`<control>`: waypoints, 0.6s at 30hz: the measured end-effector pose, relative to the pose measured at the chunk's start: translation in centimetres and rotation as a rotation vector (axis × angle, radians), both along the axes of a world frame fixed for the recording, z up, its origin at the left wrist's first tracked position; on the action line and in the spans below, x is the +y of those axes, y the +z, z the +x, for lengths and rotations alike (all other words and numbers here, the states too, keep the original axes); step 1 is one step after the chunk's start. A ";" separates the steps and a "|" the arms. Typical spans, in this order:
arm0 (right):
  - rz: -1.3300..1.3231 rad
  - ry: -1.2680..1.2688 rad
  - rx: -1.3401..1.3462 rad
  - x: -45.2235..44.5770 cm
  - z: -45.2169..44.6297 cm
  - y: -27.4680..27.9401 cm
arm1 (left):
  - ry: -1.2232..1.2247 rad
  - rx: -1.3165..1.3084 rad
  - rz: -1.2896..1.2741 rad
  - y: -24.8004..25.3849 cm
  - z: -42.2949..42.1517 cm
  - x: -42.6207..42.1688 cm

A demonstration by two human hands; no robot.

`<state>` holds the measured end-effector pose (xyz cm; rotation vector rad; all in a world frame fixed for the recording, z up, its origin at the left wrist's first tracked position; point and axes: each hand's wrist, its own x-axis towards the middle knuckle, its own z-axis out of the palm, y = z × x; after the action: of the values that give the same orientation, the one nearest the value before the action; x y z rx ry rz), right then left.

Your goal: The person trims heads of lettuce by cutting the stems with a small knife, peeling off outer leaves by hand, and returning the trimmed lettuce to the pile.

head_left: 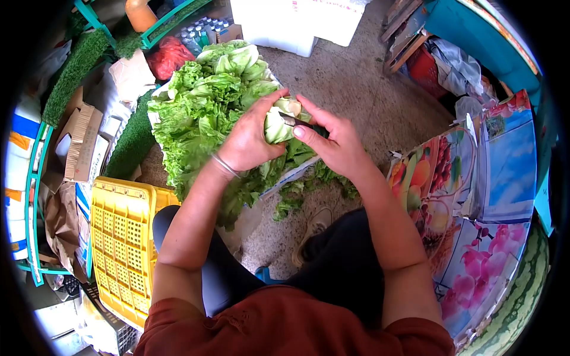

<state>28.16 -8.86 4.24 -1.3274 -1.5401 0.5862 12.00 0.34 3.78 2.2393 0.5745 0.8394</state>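
Note:
My left hand is wrapped round the base of a head of lettuce, whose pale stem end faces up and whose leaves hang down below the hand. In my right hand is a small knife, its dark handle in the palm and its blade against the lettuce base, near the thumb. Just beyond and to the left, a large pile of green lettuce fills a white box. Loose leaves lie on the floor below the box's near edge.
A yellow plastic crate stands at my left, near cardboard boxes. White foam boxes are ahead. A red plastic bag lies behind the lettuce. Fruit-printed panels and a watermelon are at my right.

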 end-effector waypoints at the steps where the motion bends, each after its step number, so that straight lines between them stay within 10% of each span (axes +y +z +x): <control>1: -0.056 -0.024 -0.022 -0.2 0.1 0.1 | -0.003 0.008 -0.008 -0.1 0.1 -0.1; 18: -0.001 -0.048 0.034 0.5 0.9 -1.2 | -0.062 -0.043 -0.138 0.1 0.1 -0.2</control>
<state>29.05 -8.32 3.05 -1.3453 -1.4768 0.5770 12.10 0.15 3.88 2.0982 0.5235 0.7904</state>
